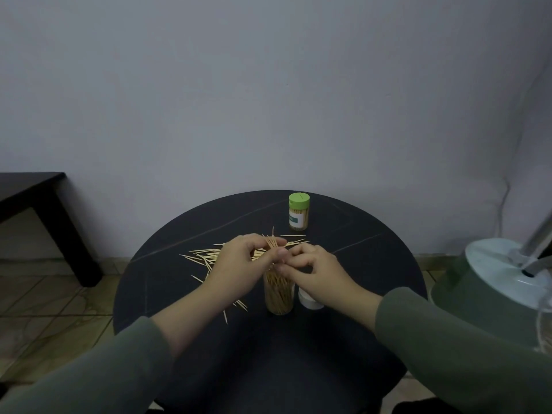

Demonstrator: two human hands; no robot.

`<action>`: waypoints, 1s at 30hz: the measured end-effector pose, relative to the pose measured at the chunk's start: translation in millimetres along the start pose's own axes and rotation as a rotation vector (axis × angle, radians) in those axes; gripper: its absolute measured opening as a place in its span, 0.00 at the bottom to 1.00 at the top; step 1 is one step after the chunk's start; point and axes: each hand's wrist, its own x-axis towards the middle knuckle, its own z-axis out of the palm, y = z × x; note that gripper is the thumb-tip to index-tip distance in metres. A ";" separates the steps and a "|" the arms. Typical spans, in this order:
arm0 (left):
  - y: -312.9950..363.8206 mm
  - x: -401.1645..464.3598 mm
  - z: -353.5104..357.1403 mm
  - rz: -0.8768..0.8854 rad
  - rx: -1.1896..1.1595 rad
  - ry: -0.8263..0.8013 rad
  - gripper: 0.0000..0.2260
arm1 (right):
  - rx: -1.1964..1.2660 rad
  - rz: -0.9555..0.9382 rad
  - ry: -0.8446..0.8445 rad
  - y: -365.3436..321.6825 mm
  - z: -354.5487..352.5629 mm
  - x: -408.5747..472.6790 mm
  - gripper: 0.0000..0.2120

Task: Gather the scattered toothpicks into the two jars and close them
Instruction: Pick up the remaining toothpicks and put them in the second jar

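Looks like a room in a home, a modest living space. Plain pale grey painted wall (268,85) behind, meeting a floor of worn beige ceramic tiles (44,300). Small round black tabletop (373,234) close against that wall. Dark wooden low side table (44,201) off the left edge. Pale green domed household appliance with a white top (493,282) beyond the right edge, a thin cord trailing up the wall.
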 end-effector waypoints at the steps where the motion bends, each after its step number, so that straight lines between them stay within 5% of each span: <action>1: -0.9 1.0 -0.6 -0.010 0.001 -0.002 0.03 | 0.023 -0.003 0.000 0.6 0.3 0.1 0.11; 9: -3.3 5.7 -7.6 0.000 0.192 -0.113 0.04 | -0.003 0.034 -0.092 6.6 -7.4 -1.9 0.34; 19: -3.9 3.0 -5.7 0.047 0.290 -0.232 0.20 | -0.197 0.030 -0.077 2.4 -11.1 -2.1 0.29; 25: 4.8 -3.8 -6.6 0.223 0.555 -0.413 0.19 | -0.180 0.025 -0.033 10.2 -10.9 0.8 0.20; 30: -1.7 -4.4 -6.4 0.115 0.561 -0.288 0.25 | -0.190 0.057 -0.040 9.7 -10.7 1.3 0.30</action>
